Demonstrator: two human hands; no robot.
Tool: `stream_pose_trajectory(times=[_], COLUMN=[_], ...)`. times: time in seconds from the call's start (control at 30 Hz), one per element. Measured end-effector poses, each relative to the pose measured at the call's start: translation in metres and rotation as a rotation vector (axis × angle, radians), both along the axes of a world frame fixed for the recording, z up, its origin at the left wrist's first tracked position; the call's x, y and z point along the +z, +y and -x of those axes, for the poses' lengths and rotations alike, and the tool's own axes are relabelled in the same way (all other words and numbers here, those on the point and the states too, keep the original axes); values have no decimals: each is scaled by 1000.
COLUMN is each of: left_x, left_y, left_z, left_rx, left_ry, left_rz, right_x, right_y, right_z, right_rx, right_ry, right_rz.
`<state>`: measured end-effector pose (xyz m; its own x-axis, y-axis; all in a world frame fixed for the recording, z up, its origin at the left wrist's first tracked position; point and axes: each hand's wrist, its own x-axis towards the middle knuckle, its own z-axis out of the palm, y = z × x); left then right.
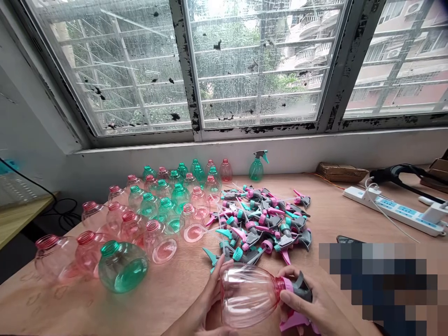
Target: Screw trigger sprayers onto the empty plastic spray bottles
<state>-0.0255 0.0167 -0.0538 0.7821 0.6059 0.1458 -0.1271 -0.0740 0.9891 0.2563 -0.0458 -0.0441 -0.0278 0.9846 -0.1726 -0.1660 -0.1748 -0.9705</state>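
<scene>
A clear pink spray bottle (250, 294) lies sideways between my hands at the table's near edge, its neck to the right. My left hand (210, 298) grips the bottle around its base end. Closed around the pink collar and grey head of the spray nozzle (297, 289) is my right hand (311, 298); the nozzle sits at the bottle's mouth and its pink trigger points down. Whether the collar is fully threaded I cannot tell. Just beyond lies a heap of loose spray nozzles (262, 219) in grey, pink and teal.
Several open pink and green bottles (122, 266) stand at the left. A green bottle with a nozzle (256, 168) stands by the wall. At right are a white power strip (392, 210), a cardboard piece (341, 171), a black strap-like object (402, 175) and a blurred-out patch.
</scene>
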Motion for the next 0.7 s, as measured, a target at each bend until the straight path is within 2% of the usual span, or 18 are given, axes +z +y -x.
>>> stream_pose_trajectory(times=[0.2,0.33,0.7], left_x=[1,2,0], left_y=[-2,-2,0], left_z=[-2,0,-1], left_rx=[4,-16,11], left_ry=[19,3,39], left_rz=[-30,6,-71], right_x=[6,5,0], right_y=[-1,-1,-1], right_z=[1,1,-1], right_rx=[13,17,36], right_ry=[-21,-10,19], right_rz=[25,9,3])
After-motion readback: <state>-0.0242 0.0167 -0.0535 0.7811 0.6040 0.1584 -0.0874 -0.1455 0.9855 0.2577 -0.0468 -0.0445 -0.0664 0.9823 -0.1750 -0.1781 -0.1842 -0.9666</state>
